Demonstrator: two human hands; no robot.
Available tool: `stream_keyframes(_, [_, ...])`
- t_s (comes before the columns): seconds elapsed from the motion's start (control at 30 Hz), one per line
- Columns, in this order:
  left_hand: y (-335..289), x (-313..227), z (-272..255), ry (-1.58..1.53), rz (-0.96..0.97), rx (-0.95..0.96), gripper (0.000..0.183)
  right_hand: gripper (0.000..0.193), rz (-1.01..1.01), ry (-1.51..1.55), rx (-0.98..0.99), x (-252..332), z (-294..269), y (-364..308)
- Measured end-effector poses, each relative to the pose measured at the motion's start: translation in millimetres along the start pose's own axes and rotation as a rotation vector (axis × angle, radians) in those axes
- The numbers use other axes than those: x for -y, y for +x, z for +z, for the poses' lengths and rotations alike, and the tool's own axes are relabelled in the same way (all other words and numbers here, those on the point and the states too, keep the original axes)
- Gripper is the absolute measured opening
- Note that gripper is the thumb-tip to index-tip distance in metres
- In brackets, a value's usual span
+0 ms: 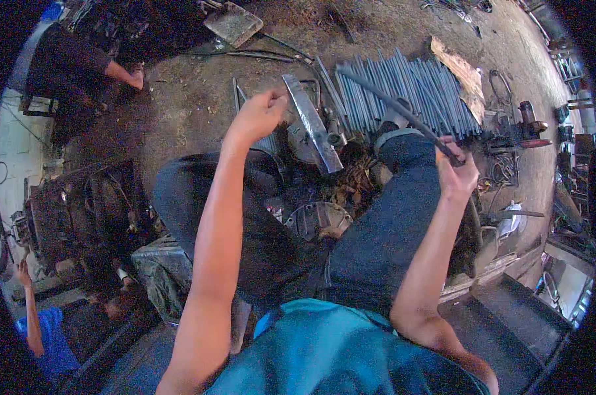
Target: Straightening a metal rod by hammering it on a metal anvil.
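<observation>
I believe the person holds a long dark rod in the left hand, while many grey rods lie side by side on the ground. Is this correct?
Not entirely: the head view shows the long dark rod in the right hand, not the left hand. Many grey rods do lie side by side on the ground.

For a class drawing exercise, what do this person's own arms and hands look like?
The bare, sleeveless forearms carry no watch or cables. The left hand and right hand are ungloved; finer markings are too blurred. A teal fabric shirt is worn.
</observation>
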State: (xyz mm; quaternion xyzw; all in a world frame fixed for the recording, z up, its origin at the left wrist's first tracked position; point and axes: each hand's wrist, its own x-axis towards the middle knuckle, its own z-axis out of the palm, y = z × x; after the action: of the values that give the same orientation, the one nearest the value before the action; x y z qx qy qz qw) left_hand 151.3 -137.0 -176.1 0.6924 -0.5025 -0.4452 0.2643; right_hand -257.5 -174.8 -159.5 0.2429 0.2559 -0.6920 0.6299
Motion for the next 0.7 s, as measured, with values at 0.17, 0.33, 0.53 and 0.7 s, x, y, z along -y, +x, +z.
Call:
stream_keyframes(0.17, [3.0, 15.7, 5.4, 0.303, -0.055, -0.108, 0.044, 0.036, -0.144, -0.357, -0.034, -3.8, -24.1, -14.3])
stream_keyframes(0.33, [3.0, 13.0, 13.3, 0.362, 0.065, -0.124, 0.043, 0.039, -0.106, -0.444, -0.05, -1.3, -47.0, -35.5])
stream_keyframes(0.53, [7.6, 15.2, 19.5, 0.372, 0.074, -0.108, 0.043, 0.042, -0.117, -0.358, -0.055, 3.6, -66.8, -41.6])
stream_keyframes(0.7, [3.1, 9.0, 19.8, 0.391, 0.009, -0.072, 0.044, 0.022, -0.137, -0.687, 0.069, 7.9, -66.7, -64.8])
